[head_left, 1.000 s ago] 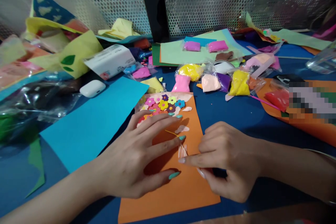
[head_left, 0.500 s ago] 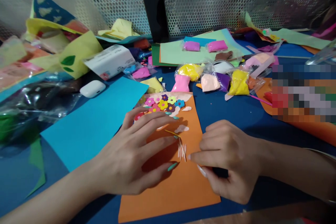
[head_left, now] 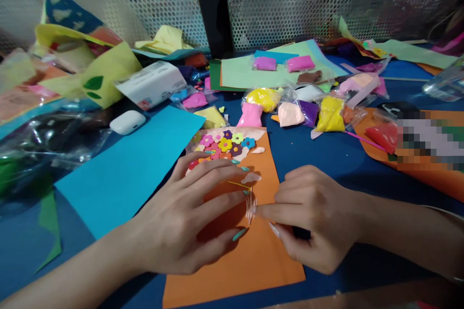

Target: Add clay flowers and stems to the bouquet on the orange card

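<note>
My left hand rests spread over an orange sheet, holding nothing, its fingertips near the thin pale strips. My right hand has its index finger stretched out, with the tip on those pale clay strips; its thumb is apart and its other fingers are curled. A thin yellow strand runs to the top of the strips. Small clay flowers in several colours cluster on the upper part of the sheet, partly behind my left fingers. A pale cloud-shaped patch lies above the strips.
A blue sheet lies at left, with a white earbud case at its edge. Bagged clay, such as a yellow packet and a pink piece, sits beyond. A phone leans upright against the perforated metal panel.
My right index finger has moved left onto the pale strips, which have shifted slightly. My left hand stays spread in nearly the same place.
</note>
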